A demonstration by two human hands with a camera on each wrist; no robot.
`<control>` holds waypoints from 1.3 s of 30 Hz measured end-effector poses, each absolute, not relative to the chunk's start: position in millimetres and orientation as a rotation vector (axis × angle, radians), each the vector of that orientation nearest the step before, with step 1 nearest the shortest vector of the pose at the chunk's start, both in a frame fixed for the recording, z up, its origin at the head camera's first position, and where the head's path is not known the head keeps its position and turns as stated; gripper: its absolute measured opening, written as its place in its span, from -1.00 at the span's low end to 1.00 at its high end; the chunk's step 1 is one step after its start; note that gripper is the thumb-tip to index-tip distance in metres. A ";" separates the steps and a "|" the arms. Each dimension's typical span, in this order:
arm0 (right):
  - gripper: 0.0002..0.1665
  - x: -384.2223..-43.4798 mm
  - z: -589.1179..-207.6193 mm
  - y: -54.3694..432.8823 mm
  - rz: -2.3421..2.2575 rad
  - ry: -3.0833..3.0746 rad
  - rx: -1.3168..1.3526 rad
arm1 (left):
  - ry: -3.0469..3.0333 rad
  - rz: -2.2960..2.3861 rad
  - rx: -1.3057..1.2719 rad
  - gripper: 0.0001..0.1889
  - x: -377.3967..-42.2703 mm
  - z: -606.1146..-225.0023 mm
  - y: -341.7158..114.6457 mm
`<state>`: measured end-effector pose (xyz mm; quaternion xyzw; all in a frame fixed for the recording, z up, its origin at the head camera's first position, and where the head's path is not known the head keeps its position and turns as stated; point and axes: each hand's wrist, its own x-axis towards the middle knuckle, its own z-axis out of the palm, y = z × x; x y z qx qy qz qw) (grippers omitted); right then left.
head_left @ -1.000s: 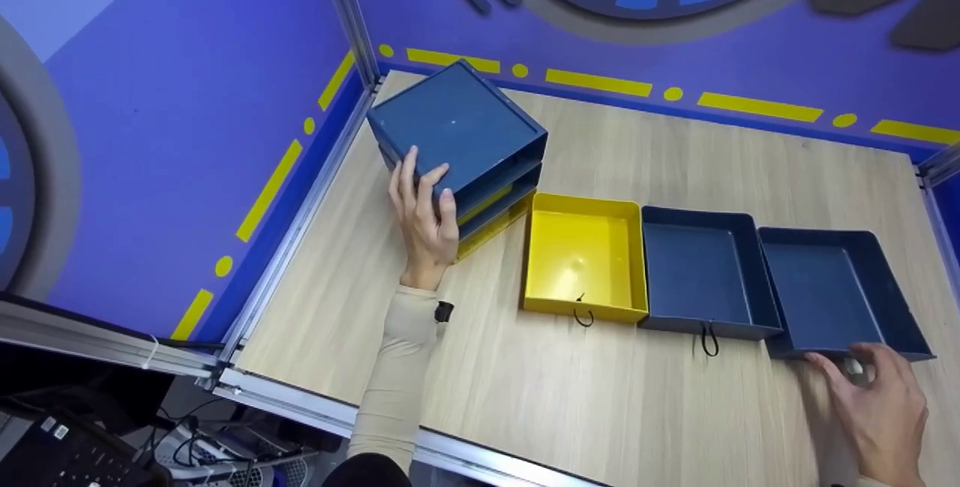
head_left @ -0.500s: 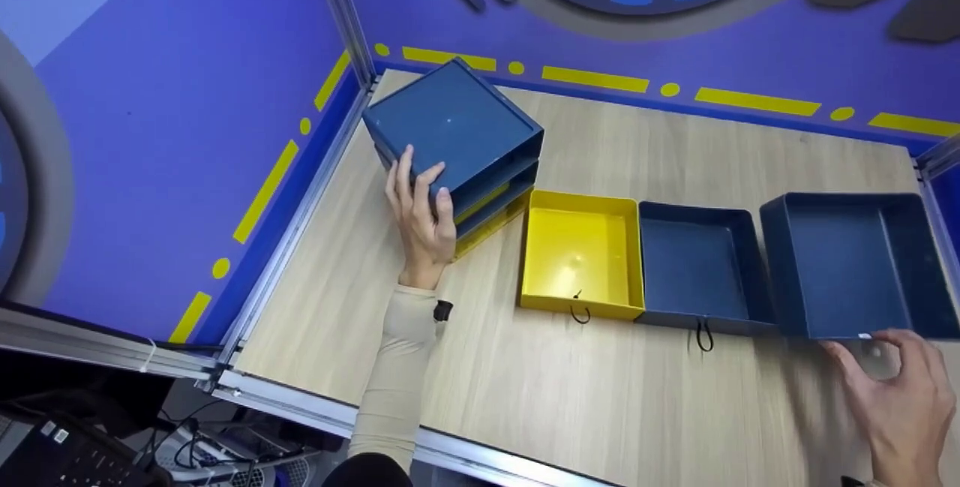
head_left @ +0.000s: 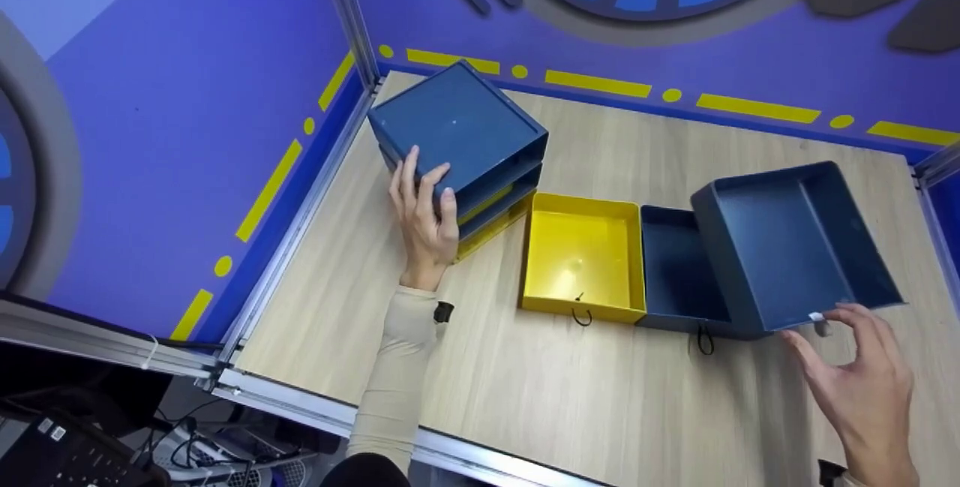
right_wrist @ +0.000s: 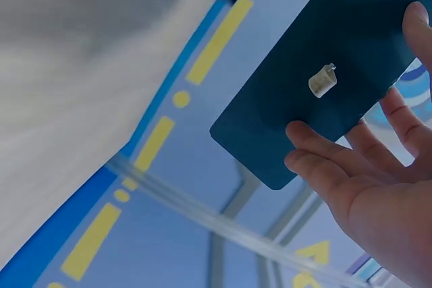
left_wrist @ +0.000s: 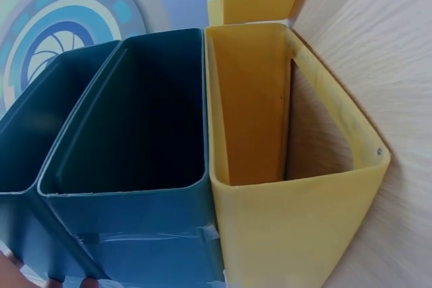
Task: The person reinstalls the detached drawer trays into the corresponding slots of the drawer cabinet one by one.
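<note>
My right hand (head_left: 862,389) holds a dark blue drawer (head_left: 784,239) by its front, with the thumb and fingers at its edges. That drawer is raised and tilted, partly hiding a second blue drawer (head_left: 679,262) with a black loop pull. In the right wrist view, a small white knob (right_wrist: 322,81) sticks out of its front panel. My left hand (head_left: 427,228) rests with fairly straight fingers on a corner of the stacked cabinet (head_left: 457,123). Its blue and yellow compartments (left_wrist: 250,106) face the left wrist camera. A yellow drawer (head_left: 581,247) lies beside the cabinet.
A wooden tabletop (head_left: 570,397) carries everything. Blue-purple panels (head_left: 637,44) close off the back and left side. A metal rail (head_left: 300,408) runs along the front edge, with cables and a dark device (head_left: 67,442) below at left.
My right hand has lifted the rightmost blue drawer off the table and moved it left, tilting it over the middle drawer. My left hand stays on the cabinet.
</note>
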<state>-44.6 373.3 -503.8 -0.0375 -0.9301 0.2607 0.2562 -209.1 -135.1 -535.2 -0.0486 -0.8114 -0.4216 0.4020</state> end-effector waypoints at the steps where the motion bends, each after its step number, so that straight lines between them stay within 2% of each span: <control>1: -0.29 -45.3 -502.3 368.7 0.711 -2.525 -0.073 | -2.055 -1.072 -0.123 -0.52 -208.2 -534.5 -135.7; 8: -0.34 -57.7 -499.5 340.8 0.811 -2.429 0.208 | -2.060 -1.140 -0.146 -0.57 -204.4 -526.8 -142.7; 11: -0.21 -62.5 -502.4 327.8 0.844 -2.388 0.310 | -2.074 -1.162 -0.161 -0.58 -203.6 -524.2 -145.8; 13: -0.23 -64.3 -503.7 317.4 0.864 -2.384 0.360 | -2.086 -1.177 -0.170 -0.59 -202.8 -523.0 -147.6; 16: -0.34 -64.7 -503.2 299.8 0.871 -2.427 0.403 | -2.107 -1.201 -0.176 -0.59 -201.3 -522.1 -150.0; 20: -0.28 -66.2 -502.2 275.4 0.867 -2.475 0.454 | -2.117 -1.230 -0.186 -0.58 -199.7 -521.5 -152.7; 28: -0.31 -77.2 -502.4 234.7 0.921 -2.461 0.596 | -2.120 -1.235 -0.241 -0.53 -199.5 -521.3 -159.5; 39: -0.35 -89.7 -503.0 204.8 0.932 -2.492 0.680 | -2.154 -1.302 -0.318 -0.53 -197.3 -522.4 -171.7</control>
